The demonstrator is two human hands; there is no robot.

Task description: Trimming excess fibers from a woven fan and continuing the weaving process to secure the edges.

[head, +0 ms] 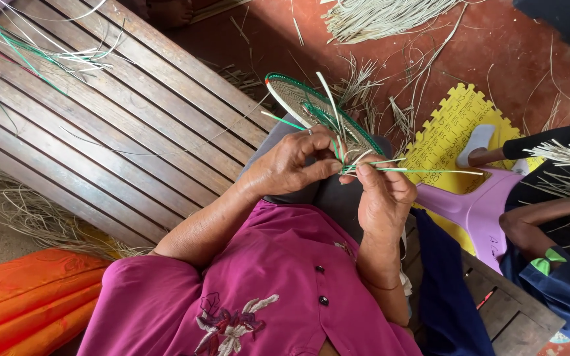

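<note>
A round woven disc (296, 97) of pale straw with a green rim and a small red mark rests on my knee. My left hand (290, 161) grips its near edge, fingers curled over the weave. My right hand (380, 198) pinches thin green and pale strands (417, 171) that stick out to the right from the disc's edge. Both hands meet at the rim, thumbs almost touching. I wear a magenta buttoned top (265, 290) with embroidery.
A slatted wooden bench (120, 125) fills the left. Loose straw lies on the red floor (496, 39) and bench. A yellow foam mat (450, 132), a purple plastic stool (476, 207) and another seated person (549, 217) are at right. An orange cushion (21, 296) lies bottom left.
</note>
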